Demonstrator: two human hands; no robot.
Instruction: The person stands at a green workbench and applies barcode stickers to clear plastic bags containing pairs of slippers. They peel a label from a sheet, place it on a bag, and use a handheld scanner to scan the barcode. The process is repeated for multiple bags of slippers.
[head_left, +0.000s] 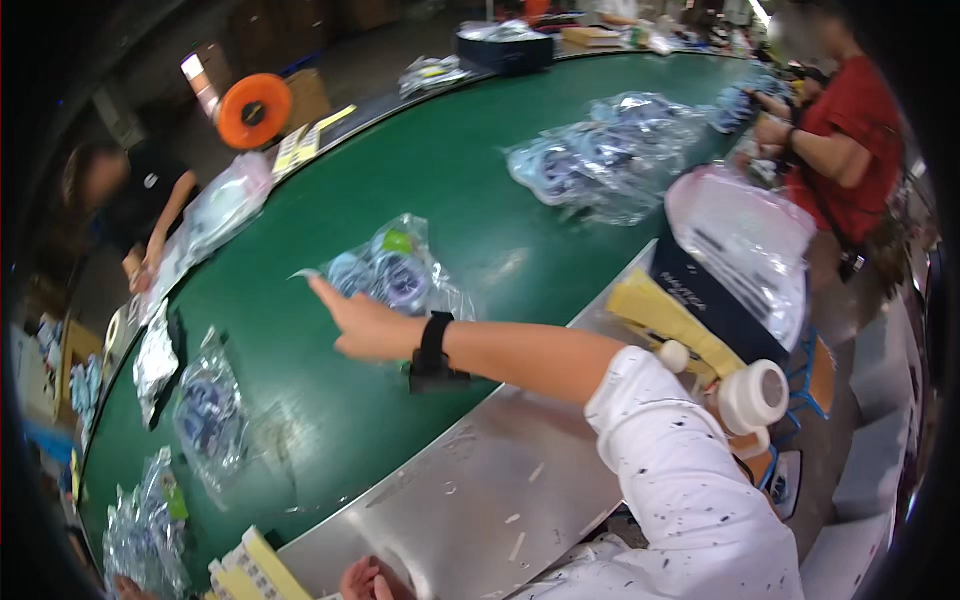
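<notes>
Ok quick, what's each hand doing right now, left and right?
Left hand: only partly visible at the bottom edge; state cannot be told.
Right hand: open, holding nothing, fingers reaching to the clear plastic bag of blue parts.

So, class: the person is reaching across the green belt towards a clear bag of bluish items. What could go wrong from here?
1. The right hand is stretched far over the green belt; the clear bag lies just past the fingertips, so the grab may miss or only catch loose plastic.
2. The slippery-looking bag could slide away rather than lift.
3. The white sleeve passes close to the tape roll and might knock it.
</notes>
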